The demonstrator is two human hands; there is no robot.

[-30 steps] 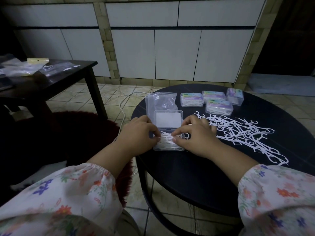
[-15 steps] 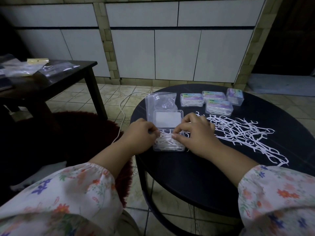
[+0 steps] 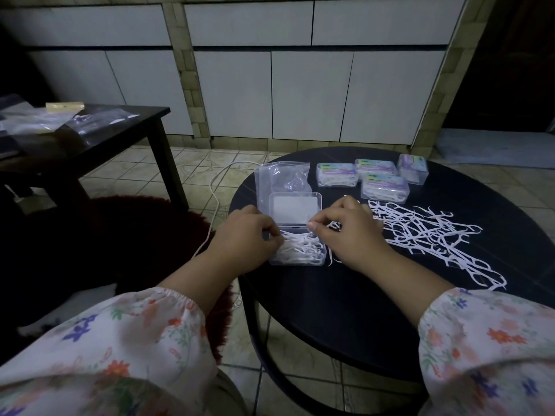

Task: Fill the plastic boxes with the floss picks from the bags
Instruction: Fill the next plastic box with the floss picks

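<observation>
Centrally, both hands are curling palm-down over the open plastic box (image 3: 297, 250): left hand (image 3: 244, 240) and right hand (image 3: 348, 232) fingertips pinching floss picks (image 3: 300, 246) inside.

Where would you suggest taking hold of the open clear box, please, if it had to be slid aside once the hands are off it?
Probably by the two short end walls of the open clear box, coming from above, left and right. Its lid lies hinged open behind, and floss picks heap up in the tray, so fingers should stay outside the walls. The loose picks crowd the right side.
</observation>
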